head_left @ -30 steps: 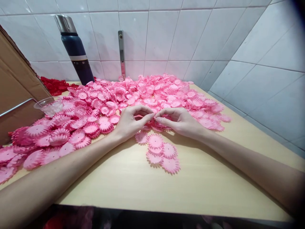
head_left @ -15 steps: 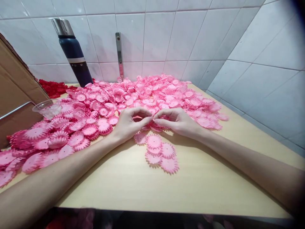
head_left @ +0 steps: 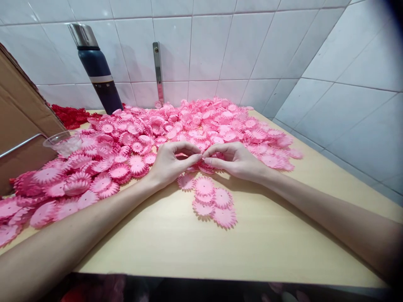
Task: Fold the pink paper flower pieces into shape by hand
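A wide heap of pink paper flowers point(head_left: 176, 126) covers the far half of the pale wooden table point(head_left: 252, 251). At the heap's near edge my left hand point(head_left: 171, 163) and my right hand point(head_left: 237, 161) meet fingertip to fingertip. Both pinch a small pink flower piece point(head_left: 201, 159) between thumb and forefinger; most of it is hidden by the fingers. Just in front of the hands lies a small separate cluster of pink flowers point(head_left: 212, 203).
A dark blue flask point(head_left: 97, 71) with a steel cap stands at the back left against the tiled wall. Red flowers point(head_left: 69, 115) lie beside it. A clear plastic cup point(head_left: 61, 142) and a cardboard box point(head_left: 19, 113) sit at the left. A metal bracket point(head_left: 157, 71) hangs on the wall.
The view has shifted slightly. My fingertips have closed in a little on the pink piece; otherwise the hands stay in place.
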`<state>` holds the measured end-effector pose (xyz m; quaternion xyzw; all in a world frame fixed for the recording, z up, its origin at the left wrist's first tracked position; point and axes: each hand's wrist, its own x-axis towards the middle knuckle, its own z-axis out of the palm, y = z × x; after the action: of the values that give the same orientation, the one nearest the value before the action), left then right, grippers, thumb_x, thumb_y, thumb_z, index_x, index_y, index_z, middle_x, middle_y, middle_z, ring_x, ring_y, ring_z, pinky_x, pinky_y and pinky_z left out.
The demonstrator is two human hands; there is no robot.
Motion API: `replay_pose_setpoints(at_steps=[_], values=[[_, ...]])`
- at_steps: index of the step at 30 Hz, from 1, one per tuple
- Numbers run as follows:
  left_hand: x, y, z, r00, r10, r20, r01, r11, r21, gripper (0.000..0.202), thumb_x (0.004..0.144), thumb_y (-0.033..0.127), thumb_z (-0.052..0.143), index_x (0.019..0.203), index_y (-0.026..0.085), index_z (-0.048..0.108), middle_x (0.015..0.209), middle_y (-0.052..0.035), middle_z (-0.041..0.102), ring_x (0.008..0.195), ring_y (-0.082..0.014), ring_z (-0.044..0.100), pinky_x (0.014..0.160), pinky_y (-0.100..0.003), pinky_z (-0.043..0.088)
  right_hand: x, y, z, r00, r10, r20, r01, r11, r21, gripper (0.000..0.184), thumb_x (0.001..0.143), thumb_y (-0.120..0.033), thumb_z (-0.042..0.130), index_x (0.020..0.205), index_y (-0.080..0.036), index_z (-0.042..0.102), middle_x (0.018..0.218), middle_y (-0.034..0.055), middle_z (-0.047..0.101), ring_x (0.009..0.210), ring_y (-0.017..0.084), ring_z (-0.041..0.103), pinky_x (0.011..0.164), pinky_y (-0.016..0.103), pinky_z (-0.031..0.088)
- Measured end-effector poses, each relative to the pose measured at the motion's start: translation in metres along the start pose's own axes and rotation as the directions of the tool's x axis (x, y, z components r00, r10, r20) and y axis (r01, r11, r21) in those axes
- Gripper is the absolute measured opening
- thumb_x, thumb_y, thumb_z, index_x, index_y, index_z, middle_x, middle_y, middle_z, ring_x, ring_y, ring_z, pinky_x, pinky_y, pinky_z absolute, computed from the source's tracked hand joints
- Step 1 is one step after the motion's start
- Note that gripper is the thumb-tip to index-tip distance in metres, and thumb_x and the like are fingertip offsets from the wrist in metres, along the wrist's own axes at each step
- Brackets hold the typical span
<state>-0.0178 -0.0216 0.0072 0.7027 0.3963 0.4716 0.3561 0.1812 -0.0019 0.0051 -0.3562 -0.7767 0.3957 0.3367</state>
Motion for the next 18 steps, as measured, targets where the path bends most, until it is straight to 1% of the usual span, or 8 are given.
replay_pose_setpoints(at_steps=[11, 18], values=[[0.0008, -0.0007, -0.001, 1.0, -0.004, 0.013, 0.005, 1.0, -0.008, 0.017, 0.075, 0.028, 0.071, 0.082, 0.013, 0.073, 0.083, -0.0073, 0.073, 0.077, -0.0167, 0.068, 0.076, -0.029, 0.059, -0.0001, -0.0013, 0.0008, 1.0, -0.01, -0.007, 0.01, 0.998, -0.057, 0.018, 0.081, -0.033, 0.066, 0.089, -0.018, 0.072, 0.085, 0.0065, 0.073, 0.078, 0.021, 0.067, 0.062, 0.029, 0.052], [0.0009, -0.0018, 0.0004, 1.0, 0.007, 0.022, -0.006, 0.998, -0.056, 0.02, 0.074, 0.029, 0.073, 0.083, 0.011, 0.073, 0.084, -0.0067, 0.072, 0.078, -0.0164, 0.068, 0.075, -0.028, 0.059, 0.0004, -0.0017, 0.0005, 1.0, -0.021, 0.003, 0.021, 0.999, -0.029, 0.018, 0.081, -0.033, 0.066, 0.088, -0.018, 0.073, 0.085, 0.0061, 0.073, 0.078, 0.02, 0.067, 0.066, 0.03, 0.053]])
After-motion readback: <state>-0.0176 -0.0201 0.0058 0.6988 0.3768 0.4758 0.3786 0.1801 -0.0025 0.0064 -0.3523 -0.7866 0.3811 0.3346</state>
